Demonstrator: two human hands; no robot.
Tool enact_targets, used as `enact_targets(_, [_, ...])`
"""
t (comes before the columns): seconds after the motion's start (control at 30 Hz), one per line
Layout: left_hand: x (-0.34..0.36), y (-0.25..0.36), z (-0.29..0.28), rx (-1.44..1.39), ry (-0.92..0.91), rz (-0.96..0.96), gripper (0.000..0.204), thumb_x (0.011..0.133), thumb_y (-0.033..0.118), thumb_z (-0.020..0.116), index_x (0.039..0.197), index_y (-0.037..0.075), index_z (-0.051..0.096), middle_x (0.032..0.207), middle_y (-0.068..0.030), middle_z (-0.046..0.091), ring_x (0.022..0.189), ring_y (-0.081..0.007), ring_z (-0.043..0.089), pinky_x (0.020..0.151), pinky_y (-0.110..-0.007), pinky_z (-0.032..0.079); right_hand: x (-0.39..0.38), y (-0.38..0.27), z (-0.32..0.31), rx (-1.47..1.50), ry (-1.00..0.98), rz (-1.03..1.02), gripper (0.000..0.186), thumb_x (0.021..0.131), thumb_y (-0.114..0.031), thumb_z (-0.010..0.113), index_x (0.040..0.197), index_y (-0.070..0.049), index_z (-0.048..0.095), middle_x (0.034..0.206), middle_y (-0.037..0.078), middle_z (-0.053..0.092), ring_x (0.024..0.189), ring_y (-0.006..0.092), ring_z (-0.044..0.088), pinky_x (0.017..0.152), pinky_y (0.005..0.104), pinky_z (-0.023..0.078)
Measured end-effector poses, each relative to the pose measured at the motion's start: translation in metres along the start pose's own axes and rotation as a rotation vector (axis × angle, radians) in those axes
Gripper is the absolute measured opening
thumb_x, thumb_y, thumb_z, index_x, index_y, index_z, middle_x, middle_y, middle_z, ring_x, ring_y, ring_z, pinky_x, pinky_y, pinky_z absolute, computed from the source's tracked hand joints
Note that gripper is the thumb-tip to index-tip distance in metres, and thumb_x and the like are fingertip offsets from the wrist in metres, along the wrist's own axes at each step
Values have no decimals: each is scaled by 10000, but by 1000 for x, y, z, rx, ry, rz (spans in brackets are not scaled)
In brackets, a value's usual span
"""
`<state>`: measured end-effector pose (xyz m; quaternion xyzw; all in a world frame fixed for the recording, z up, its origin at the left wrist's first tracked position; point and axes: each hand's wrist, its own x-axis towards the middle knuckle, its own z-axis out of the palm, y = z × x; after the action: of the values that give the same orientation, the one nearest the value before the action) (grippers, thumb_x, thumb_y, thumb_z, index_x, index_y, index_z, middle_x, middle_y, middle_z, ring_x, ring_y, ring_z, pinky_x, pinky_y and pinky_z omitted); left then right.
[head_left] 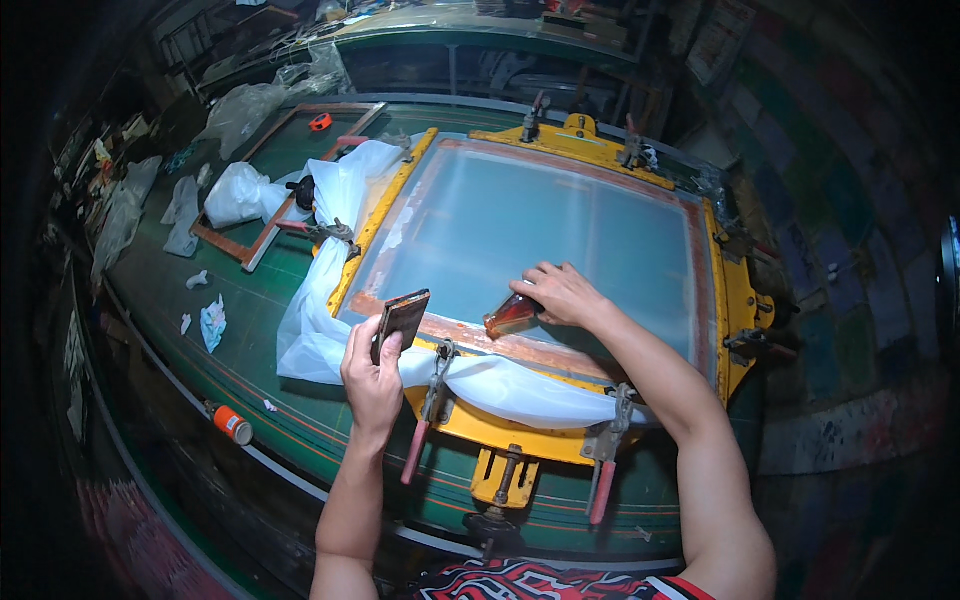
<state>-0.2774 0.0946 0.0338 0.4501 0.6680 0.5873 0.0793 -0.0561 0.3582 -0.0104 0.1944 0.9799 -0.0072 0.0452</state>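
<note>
Bare hands at a yellow clamping frame (738,295) on a green table (240,380). Within the frame lay a translucent mesh sheet (540,220) edged by a reddish-brown wooden border (560,355). The right hand (565,293), above the near part of the frame, had its fingers clamped on a glass vessel (513,313) of amber tint; this was tilted, its lower end leftward over the near border, and whether the two touched could not be told. The left hand (370,372), at the frame's near left corner, gripped a dark flat block (403,318) between thumb and fingers, the latter partly hidden. White sheeting (530,388) was bunched along the frame's left and near sides. Left of the frame: a second wooden frame (265,240), an orange tape measure (320,122) and, nearer the person, an orange can (232,425) on its side.
</note>
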Motion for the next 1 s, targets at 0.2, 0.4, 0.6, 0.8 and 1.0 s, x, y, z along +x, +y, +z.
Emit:
enact_targets(0.2, [8, 15, 13, 111, -43, 186, 276, 925, -84, 598, 1192, -25, 639, 1058, -165, 636, 942, -312, 648, 867, -385, 519, -16, 3, 5, -28, 5, 24, 759, 742, -189, 867, 1419, -239, 528, 1235, 60, 614, 1210, 288, 578, 968, 570, 526])
enact_targets(0.4, [14, 23, 30, 164, -112, 276, 324, 899, -116, 595, 1203, -10, 633, 1090, -182, 621, 948, -344, 656, 817, -403, 541, -31, 5, 7, 6, 38, 39, 748, 731, -182, 870, 1405, -231, 547, 1231, 61, 612, 1207, 286, 578, 961, 536, 525])
enact_targets(0.6, [15, 25, 48, 318, -189, 350, 379, 850, -97, 633, 1206, 33, 648, 1090, -179, 612, 983, -384, 639, 848, -456, 525, -46, 5, 8, 75, 44, 91, 765, 725, -196, 878, 1413, -214, 544, 1271, 64, 606, 1234, 282, 563, 977, 529, 520])
enact_targets(0.8, [18, 17, 66, 612, -238, 477, 292, 903, -3, 616, 1173, 93, 671, 1064, -140, 628, 976, -327, 633, 848, -458, 485, -60, 3, 6, 153, 66, 141, 772, 742, -199, 867, 1435, -192, 526, 1331, 76, 597, 1266, 290, 553, 995, 511, 523])
enact_targets(1.0, [19, 3, 77, 677, -333, 460, 360, 867, -32, 589, 1190, 110, 659, 1095, -129, 612, 1011, -334, 617, 885, -473, 466, -73, 1, 6, 245, 127, 171, 779, 756, -182, 841, 1457, -157, 503, 1350, 93, 593, 1271, 305, 551, 1029, 478, 521])
